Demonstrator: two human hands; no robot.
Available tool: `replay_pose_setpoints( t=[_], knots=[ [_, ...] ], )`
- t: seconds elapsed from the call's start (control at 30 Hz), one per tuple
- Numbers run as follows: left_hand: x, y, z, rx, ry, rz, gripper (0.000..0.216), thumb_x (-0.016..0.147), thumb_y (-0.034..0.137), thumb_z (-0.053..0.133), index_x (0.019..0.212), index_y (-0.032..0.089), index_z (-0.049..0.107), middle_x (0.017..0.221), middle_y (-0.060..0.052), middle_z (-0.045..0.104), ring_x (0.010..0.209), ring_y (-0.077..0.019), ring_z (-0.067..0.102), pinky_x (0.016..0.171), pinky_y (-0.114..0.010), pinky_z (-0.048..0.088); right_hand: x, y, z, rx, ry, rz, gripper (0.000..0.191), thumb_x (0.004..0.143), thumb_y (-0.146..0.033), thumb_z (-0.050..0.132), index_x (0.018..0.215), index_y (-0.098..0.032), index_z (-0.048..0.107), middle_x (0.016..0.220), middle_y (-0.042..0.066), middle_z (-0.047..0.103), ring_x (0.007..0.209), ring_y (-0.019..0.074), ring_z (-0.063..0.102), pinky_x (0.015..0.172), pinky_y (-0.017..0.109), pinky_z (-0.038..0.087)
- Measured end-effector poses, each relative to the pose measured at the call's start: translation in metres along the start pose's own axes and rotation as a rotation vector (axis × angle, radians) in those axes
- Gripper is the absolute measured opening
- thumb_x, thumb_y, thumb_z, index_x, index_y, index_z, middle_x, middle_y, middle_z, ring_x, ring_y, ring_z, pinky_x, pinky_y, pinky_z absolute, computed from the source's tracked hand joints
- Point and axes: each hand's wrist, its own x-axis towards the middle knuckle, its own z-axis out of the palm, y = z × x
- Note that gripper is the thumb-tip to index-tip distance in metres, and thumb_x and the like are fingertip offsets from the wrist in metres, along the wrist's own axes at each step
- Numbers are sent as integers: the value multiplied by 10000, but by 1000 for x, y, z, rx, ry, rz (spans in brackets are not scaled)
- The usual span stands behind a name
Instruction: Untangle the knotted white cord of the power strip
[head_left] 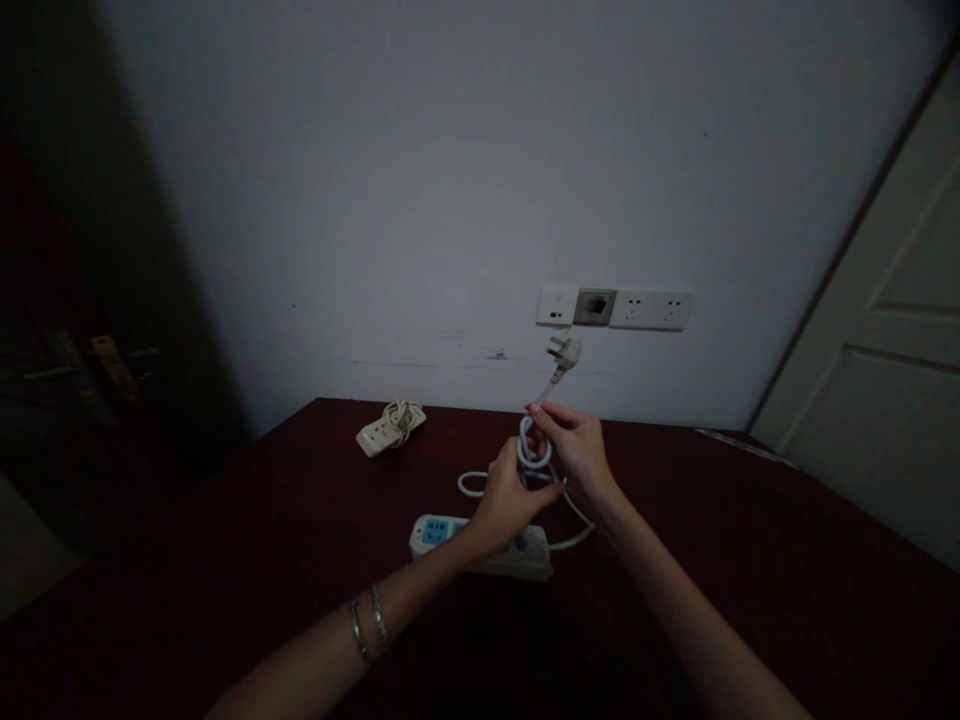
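A white power cord (535,462) is looped in a knot-like coil between my two hands, above the dark red table. My right hand (574,445) pinches the cord just below its three-pin plug (564,354), which points up toward the wall. With fingers curled and thumb stretched to the right, my left hand (510,497) grips the looped cord lower down. Behind my left forearm lies a white power strip (435,531) with blue sockets, partly hidden by the arm. The cord runs from the strip's right end and curves back up to my hands.
A second, smaller power strip (381,434) with its cord wrapped around it lies at the table's back left. Wall sockets (651,310) and a grey-framed plate (596,306) are set in the wall behind. A white door (885,330) stands at the right.
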Motion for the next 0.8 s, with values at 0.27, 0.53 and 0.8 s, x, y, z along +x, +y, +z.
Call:
replay_pose_setpoints(
  t=[0.27, 0.53, 0.8],
  knots=[
    [4, 18, -8, 92, 106, 24, 544, 562, 342, 766, 1037, 172, 564, 1021, -74, 566, 995, -231, 508, 897, -392, 373, 5, -3, -10, 12, 38, -53, 331, 608, -443, 700, 699, -127, 667, 457, -40, 478, 360, 57, 361, 358, 195, 267],
    [19, 18, -17, -507, -113, -228, 400, 698, 399, 650, 971, 110, 604, 985, -107, 646, 927, -204, 596, 869, -345, 417, 1, -7, -3, 58, 89, -39, 344, 571, -441, 720, 701, -125, 681, 478, -24, 505, 381, 65, 377, 369, 201, 286],
    [15, 13, -17, -437, -98, -54, 541, 630, 181, 725, 1120, 143, 501, 1006, -101, 642, 936, -188, 605, 895, -369, 429, 2, -3, -3, 23, 104, -39, 359, 563, -443, 725, 723, -122, 702, 522, -3, 567, 427, 91, 426, 397, 217, 325]
  ],
)
